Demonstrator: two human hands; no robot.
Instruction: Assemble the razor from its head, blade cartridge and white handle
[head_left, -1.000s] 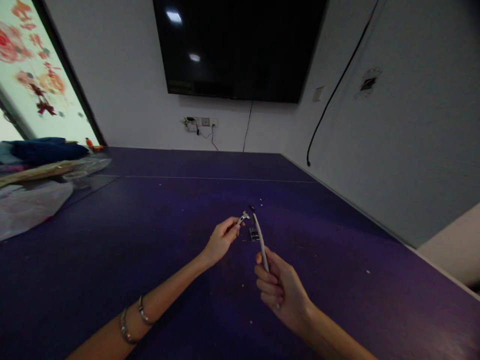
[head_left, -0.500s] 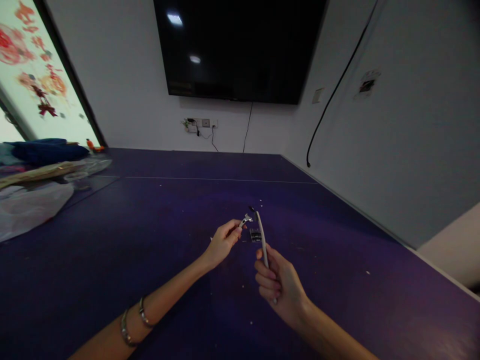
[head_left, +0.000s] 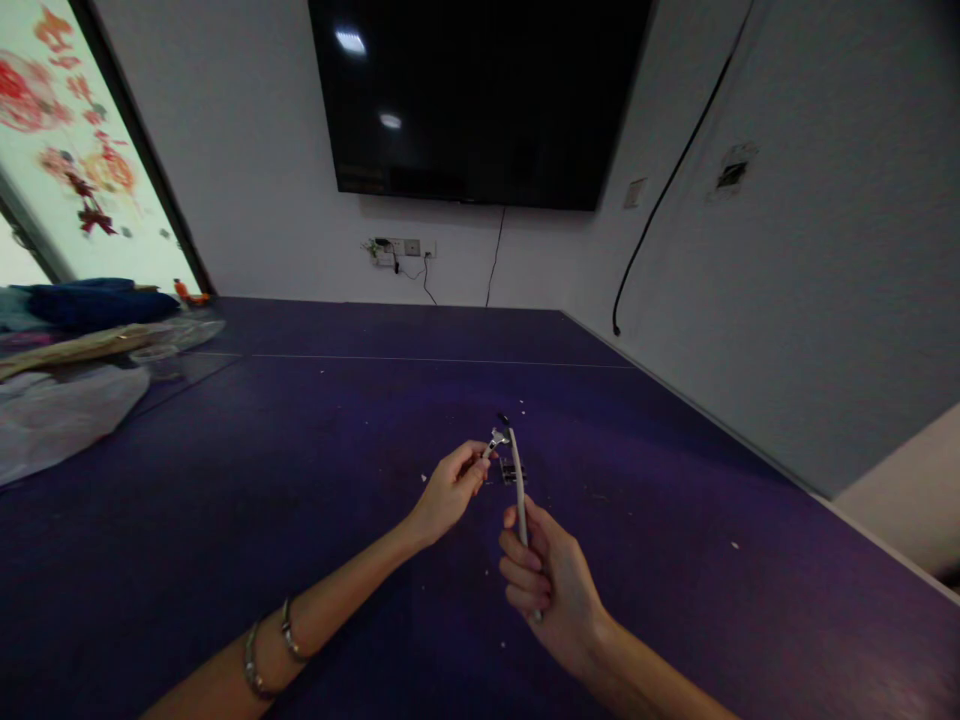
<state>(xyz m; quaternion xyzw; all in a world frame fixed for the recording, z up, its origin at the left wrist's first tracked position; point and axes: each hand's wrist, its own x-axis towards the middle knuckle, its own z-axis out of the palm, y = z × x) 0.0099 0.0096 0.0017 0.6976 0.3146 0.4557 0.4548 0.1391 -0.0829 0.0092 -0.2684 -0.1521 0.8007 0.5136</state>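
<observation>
Two metal bangles [head_left: 253,660] encircle the left forearm, behind the left hand. The right hand [head_left: 547,580] is the nearer of the two hands; its fingers are curled closed around a slim pale handle [head_left: 520,490]. The handle stands steeply, its upper part projecting forward of the right hand and its lower end showing below the fingers. The left hand [head_left: 450,490] is slightly farther forward, to the left of the right hand. Its thumb and fingers are pinched together on a small metal piece [head_left: 495,440], which projects from the fingertips toward the upper end of the handle. Contact between metal piece and handle cannot be determined from this view. A small dark part [head_left: 503,420] is located at the handle's upper end, forward of both hands; whether it is attached cannot be determined.

A small dark item [head_left: 508,474], partly covered by the handle, is positioned just right of the left fingertips. Below both hands extends a purple surface [head_left: 360,650] bearing scattered pale specks. A translucent bag [head_left: 75,410] and blue cloth [head_left: 94,305] lie well to the left of the left hand. A black cable [head_left: 660,205] hangs beyond and to the right of the right hand. Wall sockets [head_left: 412,247] and a screen [head_left: 480,100] are mounted ahead, well beyond both hands.
</observation>
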